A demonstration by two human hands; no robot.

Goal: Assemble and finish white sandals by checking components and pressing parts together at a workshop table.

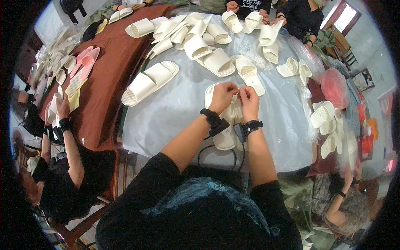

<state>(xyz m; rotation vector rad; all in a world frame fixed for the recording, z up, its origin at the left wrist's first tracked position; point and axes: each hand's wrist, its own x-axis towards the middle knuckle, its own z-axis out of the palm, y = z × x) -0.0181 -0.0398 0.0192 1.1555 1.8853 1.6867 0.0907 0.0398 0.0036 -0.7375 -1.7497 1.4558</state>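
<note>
My left hand (223,98) and my right hand (249,103) come close together over the near middle of the table, both with fingers pinched. Whatever is between the fingertips is too small to make out. Below them lies a pair of cream slippers (225,138), partly hidden by my hands and wrists. To the left rests another pair of cream slippers (151,83), side by side. Just beyond my right hand is a single cream slipper (251,76). A heap of cream slippers (189,31) covers the far part of the table.
Clear plastic sheeting (175,121) covers the table. A brown cloth (109,75) on the left carries pink slippers (86,62). More cream slippers (327,118) stand at the right edge by a pink plastic bag (334,88). Other people work at the left, right and far sides.
</note>
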